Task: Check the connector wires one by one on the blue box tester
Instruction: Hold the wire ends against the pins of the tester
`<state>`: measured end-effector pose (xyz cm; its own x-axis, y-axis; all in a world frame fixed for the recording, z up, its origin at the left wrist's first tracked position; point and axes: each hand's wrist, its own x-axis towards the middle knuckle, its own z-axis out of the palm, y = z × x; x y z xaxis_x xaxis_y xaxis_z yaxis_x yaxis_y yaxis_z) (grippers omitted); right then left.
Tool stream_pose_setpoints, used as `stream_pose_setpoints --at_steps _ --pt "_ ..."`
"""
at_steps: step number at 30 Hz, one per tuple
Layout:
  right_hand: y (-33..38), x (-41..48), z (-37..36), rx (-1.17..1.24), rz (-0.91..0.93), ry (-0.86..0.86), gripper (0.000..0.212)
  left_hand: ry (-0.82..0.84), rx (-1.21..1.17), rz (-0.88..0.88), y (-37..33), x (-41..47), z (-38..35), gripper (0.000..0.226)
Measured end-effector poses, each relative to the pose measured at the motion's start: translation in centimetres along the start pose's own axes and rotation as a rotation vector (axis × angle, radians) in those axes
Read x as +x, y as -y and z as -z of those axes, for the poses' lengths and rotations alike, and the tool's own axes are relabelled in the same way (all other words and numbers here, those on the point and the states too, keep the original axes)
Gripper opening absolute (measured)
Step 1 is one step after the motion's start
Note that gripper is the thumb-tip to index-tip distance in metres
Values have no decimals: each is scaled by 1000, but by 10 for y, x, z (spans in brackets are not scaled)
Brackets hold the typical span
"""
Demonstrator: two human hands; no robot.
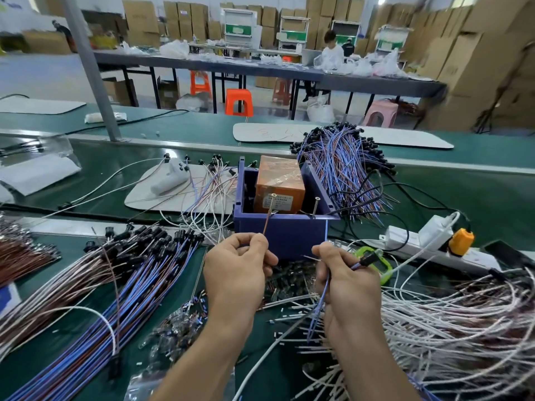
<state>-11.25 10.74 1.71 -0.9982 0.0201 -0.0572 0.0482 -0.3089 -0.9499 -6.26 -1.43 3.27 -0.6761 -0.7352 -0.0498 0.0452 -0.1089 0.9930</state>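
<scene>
The lower front of the blue box (285, 238) is hidden behind our hands. Much of its inside is taken up by an orange block (279, 183) whose label is too small for us to read. Both our forearms are cut off by the bottom edge of the frame, and the small parts strewn between our wrists are too blurred to name.

Our left grip (237, 273) is closed to a pinch, with thumb and forefinger on a thin brown wire (267, 224) and the other fingers curled in. The wire slants up to a screw (273, 195) standing at the box's near rim; we cannot tell whether the tip touches it. A second screw (317, 199) stands apart, further right along the rim. Our right grip (347, 282) is curled round a blue wire (355, 266). Its black connector (369, 259) sticks out to the right, and its tail runs down past the palm.

The box sits at the centre of the frame on the green desk (463, 198), just beyond both hands. A bundle of blue and brown wires (139, 285) fills the lower left, and a heap of white wires (463, 328) crowds our right wrist. Another pile (341, 166) lies just beside the box's right wall. A white power strip (405, 238) lies right of the box. Bare desk shows mainly at middle right and upper left.
</scene>
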Motion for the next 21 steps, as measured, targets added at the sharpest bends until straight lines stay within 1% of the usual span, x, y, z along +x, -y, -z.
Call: stream_pose_setpoints --at_steps 3,7,11,15,21 --pt "0 7 -3 5 12 -8 28 14 -13 3 0 0 0 21" --pt "-3 11 -6 15 -7 19 30 28 -14 0 -1 0 0 22" --pt "-4 12 -6 17 -21 58 26 35 -8 -10 -1 0 1 22" --pt "-2 12 -6 20 -35 68 27 35 -8 4 -1 0 3 21" --pt "0 14 -3 46 5 0 28 31 -20 17 -1 2 4 20"
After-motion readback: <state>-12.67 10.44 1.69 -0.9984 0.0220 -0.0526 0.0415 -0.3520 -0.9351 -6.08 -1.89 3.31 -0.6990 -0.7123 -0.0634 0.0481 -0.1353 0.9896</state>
